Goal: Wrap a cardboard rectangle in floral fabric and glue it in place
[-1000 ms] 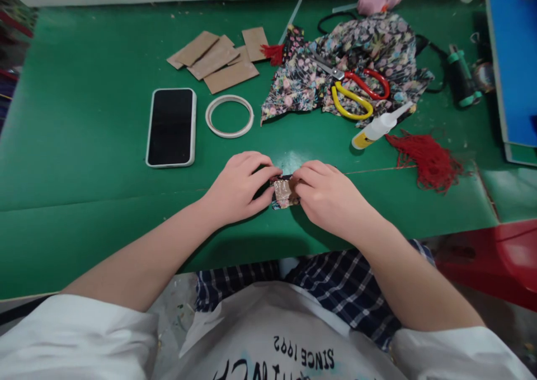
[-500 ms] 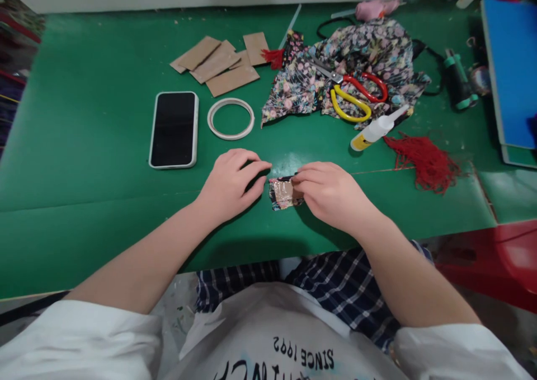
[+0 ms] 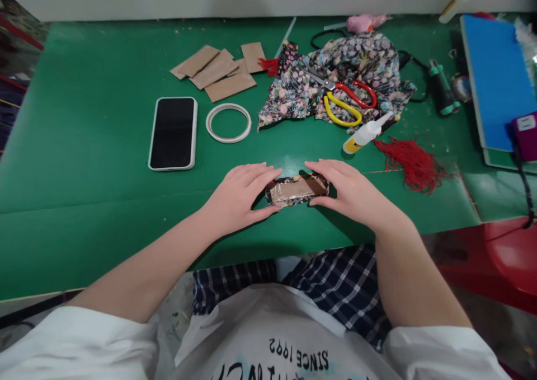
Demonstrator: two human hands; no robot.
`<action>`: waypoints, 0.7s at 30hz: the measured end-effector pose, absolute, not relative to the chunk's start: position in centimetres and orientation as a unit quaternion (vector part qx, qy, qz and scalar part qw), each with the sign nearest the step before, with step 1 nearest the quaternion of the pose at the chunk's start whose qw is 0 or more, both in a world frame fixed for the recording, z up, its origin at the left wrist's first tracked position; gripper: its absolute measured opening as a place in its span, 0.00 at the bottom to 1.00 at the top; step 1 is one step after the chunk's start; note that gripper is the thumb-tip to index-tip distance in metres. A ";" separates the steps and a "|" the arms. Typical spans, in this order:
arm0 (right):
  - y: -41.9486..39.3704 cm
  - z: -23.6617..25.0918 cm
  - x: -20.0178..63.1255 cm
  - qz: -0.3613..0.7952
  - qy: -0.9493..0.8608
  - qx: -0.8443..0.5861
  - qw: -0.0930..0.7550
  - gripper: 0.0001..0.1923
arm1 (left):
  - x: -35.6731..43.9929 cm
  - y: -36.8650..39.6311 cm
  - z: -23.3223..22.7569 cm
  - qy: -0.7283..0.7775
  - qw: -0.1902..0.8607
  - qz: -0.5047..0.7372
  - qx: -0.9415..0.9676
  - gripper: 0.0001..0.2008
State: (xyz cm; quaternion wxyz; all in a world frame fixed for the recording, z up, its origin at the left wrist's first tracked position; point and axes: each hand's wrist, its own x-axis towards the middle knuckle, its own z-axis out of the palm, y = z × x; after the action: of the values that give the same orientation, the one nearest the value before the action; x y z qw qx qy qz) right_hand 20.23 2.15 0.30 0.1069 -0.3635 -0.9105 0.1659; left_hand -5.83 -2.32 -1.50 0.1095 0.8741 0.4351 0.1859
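Note:
A small brown card wrapped in floral fabric [image 3: 296,190] lies flat on the green table [image 3: 84,162] near its front edge. My left hand [image 3: 241,196] grips the card's left end between thumb and fingers. My right hand [image 3: 351,194] grips its right end the same way. The brown middle of the card shows between the two hands, with fabric edges folded over its rim.
A phone [image 3: 172,133] and a tape ring [image 3: 228,122] lie behind my left hand. Brown card pieces [image 3: 218,72], floral cloth [image 3: 361,66] with scissors [image 3: 346,99], a glue bottle [image 3: 364,135], red tassel thread [image 3: 409,162] and a blue board [image 3: 497,78] lie farther back and right.
The right hand has slid rightwards off the card to its right end, uncovering the brown middle. The left hand has come back to the left end. The card now lies lengthwise.

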 end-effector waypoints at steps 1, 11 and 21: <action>2.1 0.3 20.3 0.174 -0.910 -0.362 0.100 0.34 | -5.8 -2.4 -1.6 0.435 0.106 0.184 0.875 0.30; 1.3 0.1 22.6 0.136 -0.899 -0.386 0.159 0.16 | -5.5 -3.3 -0.7 0.385 0.037 0.211 0.898 0.13; -0.3 -0.8 21.9 -0.008 -0.936 -0.308 0.173 0.08 | -5.0 -4.7 -1.1 0.335 -0.052 0.167 0.926 0.08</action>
State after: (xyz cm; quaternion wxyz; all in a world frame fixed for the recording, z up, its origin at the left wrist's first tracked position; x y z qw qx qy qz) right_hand 21.92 -0.30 -0.81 0.1726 -0.3081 -0.9355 -0.0080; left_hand -5.04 -4.75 -1.09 -0.0525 0.9258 0.3350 0.1671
